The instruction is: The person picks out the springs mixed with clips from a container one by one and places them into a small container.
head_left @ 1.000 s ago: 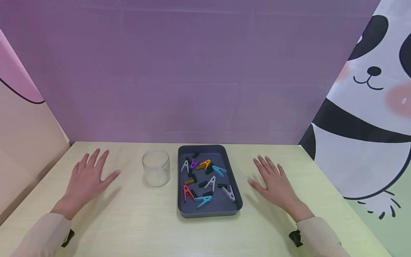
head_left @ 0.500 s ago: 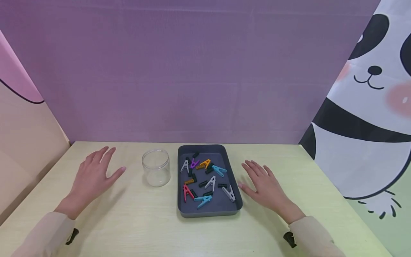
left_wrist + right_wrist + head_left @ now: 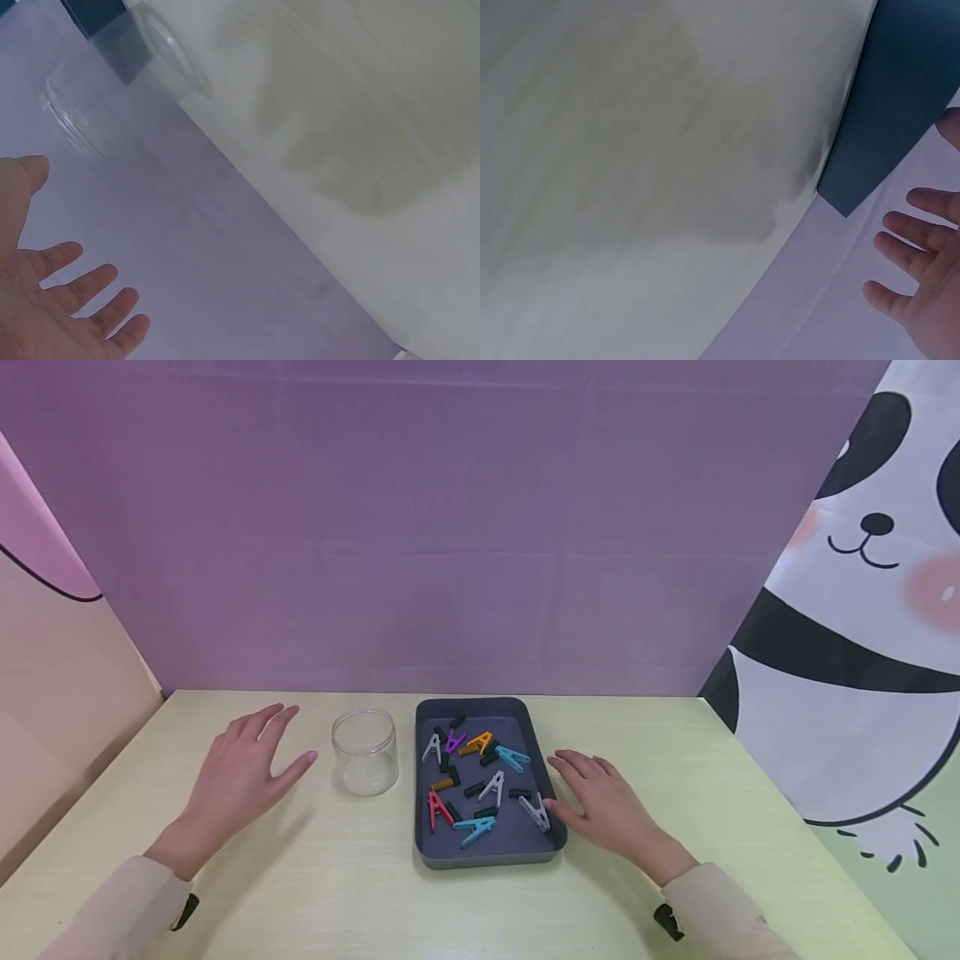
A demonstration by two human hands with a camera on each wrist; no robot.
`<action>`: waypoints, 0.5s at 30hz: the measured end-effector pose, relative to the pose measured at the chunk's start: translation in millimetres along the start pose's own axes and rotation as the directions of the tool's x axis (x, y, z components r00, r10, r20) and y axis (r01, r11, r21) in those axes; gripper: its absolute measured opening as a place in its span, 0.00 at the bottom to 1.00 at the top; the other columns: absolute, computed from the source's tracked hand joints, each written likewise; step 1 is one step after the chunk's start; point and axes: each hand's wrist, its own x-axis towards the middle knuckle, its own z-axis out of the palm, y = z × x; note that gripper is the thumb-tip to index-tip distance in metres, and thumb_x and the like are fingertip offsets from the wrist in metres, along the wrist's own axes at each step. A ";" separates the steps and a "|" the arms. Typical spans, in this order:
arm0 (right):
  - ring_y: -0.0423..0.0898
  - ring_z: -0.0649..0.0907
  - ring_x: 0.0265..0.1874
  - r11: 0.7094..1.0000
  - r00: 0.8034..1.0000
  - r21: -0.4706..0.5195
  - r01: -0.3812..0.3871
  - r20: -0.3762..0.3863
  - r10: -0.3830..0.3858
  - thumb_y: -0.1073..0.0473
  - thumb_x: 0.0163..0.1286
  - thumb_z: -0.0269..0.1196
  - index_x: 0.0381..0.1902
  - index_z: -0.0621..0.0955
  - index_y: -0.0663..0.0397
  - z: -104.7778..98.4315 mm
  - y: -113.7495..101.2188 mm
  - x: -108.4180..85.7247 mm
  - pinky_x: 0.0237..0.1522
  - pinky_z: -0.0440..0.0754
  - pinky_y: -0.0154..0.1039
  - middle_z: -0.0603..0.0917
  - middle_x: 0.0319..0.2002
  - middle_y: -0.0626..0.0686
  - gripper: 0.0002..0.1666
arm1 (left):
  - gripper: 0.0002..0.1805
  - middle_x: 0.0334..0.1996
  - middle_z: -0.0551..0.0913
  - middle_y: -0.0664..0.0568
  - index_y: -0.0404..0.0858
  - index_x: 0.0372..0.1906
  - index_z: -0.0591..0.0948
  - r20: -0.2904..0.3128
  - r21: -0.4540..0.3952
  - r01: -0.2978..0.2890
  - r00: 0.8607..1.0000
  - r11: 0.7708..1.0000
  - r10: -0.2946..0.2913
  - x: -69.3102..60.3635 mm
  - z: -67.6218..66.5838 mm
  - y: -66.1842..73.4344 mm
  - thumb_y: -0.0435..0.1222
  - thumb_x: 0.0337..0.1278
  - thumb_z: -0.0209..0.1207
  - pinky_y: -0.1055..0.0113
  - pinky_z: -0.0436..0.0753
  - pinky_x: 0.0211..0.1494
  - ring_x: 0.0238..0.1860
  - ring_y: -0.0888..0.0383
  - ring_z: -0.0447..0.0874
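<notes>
My left hand (image 3: 238, 770) hovers over the table to the left of a clear round jar (image 3: 365, 756), fingers spread and holding nothing. In the left wrist view the jar (image 3: 112, 82) stands beyond the thumb, apart from it. My right hand (image 3: 611, 806) is at the right side of a dark grey tray (image 3: 491, 855), its thumb tip over the rim close to a white clip (image 3: 535, 812). Its fingers are spread and hold nothing. In the tray lie several small plastic clips, among them a red clip (image 3: 438, 810) and a blue clip (image 3: 476, 828), plus several dark springs (image 3: 475, 789).
The pale wooden table (image 3: 360, 893) carries the jar and tray side by side. A purple backdrop (image 3: 435, 527) rises along its far edge. At the right hangs a panda-printed cloth (image 3: 862, 635).
Both hands have moved inward: the left rightward toward the jar, the right leftward until its thumb is over the tray's edge. The jar and tray have stayed in place.
</notes>
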 end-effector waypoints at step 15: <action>0.52 0.78 0.51 0.999 1.000 -0.033 0.015 0.019 -0.014 0.43 0.60 0.60 0.52 0.76 0.57 3.2 -9.4 2.6 0.55 0.72 0.51 0.80 0.50 0.55 0.29 | 0.32 0.54 0.74 0.44 0.39 0.57 0.71 -0.012 -0.008 -0.093 0.996 0.996 0.093 3.8 0.8 29.5 0.48 0.47 0.62 0.47 0.70 0.48 0.53 0.43 0.70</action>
